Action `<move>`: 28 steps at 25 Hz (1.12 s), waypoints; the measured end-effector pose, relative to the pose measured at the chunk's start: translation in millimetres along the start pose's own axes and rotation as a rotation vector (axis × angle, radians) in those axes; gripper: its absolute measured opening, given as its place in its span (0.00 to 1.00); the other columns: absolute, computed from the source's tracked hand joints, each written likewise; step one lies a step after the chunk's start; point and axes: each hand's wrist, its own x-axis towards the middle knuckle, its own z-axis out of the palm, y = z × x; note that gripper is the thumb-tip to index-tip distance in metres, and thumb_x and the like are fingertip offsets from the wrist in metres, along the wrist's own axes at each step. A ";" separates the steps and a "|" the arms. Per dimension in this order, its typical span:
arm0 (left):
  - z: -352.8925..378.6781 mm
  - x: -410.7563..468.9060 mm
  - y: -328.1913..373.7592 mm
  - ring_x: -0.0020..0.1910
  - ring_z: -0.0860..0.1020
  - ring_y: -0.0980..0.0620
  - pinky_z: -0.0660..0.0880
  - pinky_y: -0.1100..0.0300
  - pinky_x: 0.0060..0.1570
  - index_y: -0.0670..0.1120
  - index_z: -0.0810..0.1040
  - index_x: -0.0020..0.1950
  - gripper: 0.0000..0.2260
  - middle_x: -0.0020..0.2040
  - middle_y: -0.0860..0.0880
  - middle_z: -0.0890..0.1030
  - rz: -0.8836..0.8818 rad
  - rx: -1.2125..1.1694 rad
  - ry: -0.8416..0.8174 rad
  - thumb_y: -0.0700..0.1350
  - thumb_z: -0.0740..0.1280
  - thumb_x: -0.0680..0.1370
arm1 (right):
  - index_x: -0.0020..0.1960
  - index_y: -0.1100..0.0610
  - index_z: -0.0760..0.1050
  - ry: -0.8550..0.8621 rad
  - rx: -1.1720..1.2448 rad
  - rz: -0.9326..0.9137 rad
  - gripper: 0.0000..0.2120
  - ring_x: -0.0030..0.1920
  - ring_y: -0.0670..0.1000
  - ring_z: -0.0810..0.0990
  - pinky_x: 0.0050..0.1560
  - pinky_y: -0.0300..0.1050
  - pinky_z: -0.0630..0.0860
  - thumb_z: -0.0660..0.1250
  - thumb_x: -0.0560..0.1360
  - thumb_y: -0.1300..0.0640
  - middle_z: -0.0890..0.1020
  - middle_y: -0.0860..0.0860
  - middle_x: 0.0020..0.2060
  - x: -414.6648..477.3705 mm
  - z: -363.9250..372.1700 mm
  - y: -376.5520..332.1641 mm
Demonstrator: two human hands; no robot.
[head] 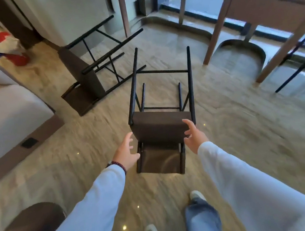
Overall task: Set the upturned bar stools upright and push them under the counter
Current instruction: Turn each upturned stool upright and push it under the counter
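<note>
A dark brown bar stool with black metal legs lies tipped on the floor in front of me, its backrest flat on the floor and its legs pointing away. My left hand hovers open by the seat's left edge. My right hand is open at the seat's right edge, fingertips close to it. A second tipped stool lies on its side farther back on the left. The brown counter on wooden legs stands at the upper right.
A grey sofa fills the left side. A red, white and blue bag sits far left by a white cabinet. Another stool's black legs show under the counter. A brown cushion is at lower left.
</note>
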 end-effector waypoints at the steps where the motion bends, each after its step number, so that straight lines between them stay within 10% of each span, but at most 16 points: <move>1: 2.0 -1.0 -10.4 0.67 0.70 0.50 0.68 0.56 0.63 0.52 0.56 0.75 0.35 0.72 0.48 0.66 -0.007 -0.012 -0.020 0.34 0.67 0.74 | 0.72 0.37 0.54 0.031 0.021 0.021 0.33 0.41 0.45 0.76 0.39 0.33 0.68 0.60 0.75 0.63 0.76 0.47 0.55 -6.9 8.8 6.5; 9: 78.2 42.7 -91.3 0.57 0.73 0.53 0.70 0.60 0.53 0.48 0.61 0.73 0.31 0.66 0.47 0.72 -0.121 -0.148 -0.054 0.33 0.66 0.73 | 0.70 0.46 0.60 0.040 0.042 0.138 0.27 0.49 0.50 0.77 0.56 0.45 0.76 0.61 0.75 0.62 0.74 0.46 0.52 14.3 86.8 89.7; 14: 171.1 120.9 -195.5 0.54 0.75 0.48 0.73 0.54 0.56 0.45 0.69 0.66 0.22 0.59 0.46 0.75 -0.289 -0.288 -0.028 0.34 0.67 0.74 | 0.63 0.54 0.73 0.023 0.008 0.144 0.17 0.47 0.50 0.77 0.47 0.38 0.70 0.60 0.75 0.63 0.78 0.51 0.54 80.1 185.6 185.7; 21: 298.7 250.6 -353.6 0.50 0.76 0.43 0.74 0.51 0.51 0.39 0.71 0.64 0.18 0.49 0.40 0.77 -0.563 -0.788 0.052 0.30 0.64 0.74 | 0.47 0.62 0.73 0.042 0.918 0.651 0.08 0.32 0.55 0.79 0.26 0.41 0.76 0.56 0.78 0.69 0.80 0.58 0.33 210.1 330.2 319.1; 28: 360.3 333.2 -437.0 0.57 0.73 0.44 0.70 0.50 0.58 0.39 0.72 0.63 0.14 0.56 0.41 0.75 -0.645 -0.888 -0.002 0.35 0.64 0.77 | 0.45 0.65 0.71 -0.052 1.122 0.801 0.04 0.36 0.54 0.79 0.37 0.46 0.77 0.59 0.77 0.65 0.78 0.60 0.37 297.6 442.6 392.3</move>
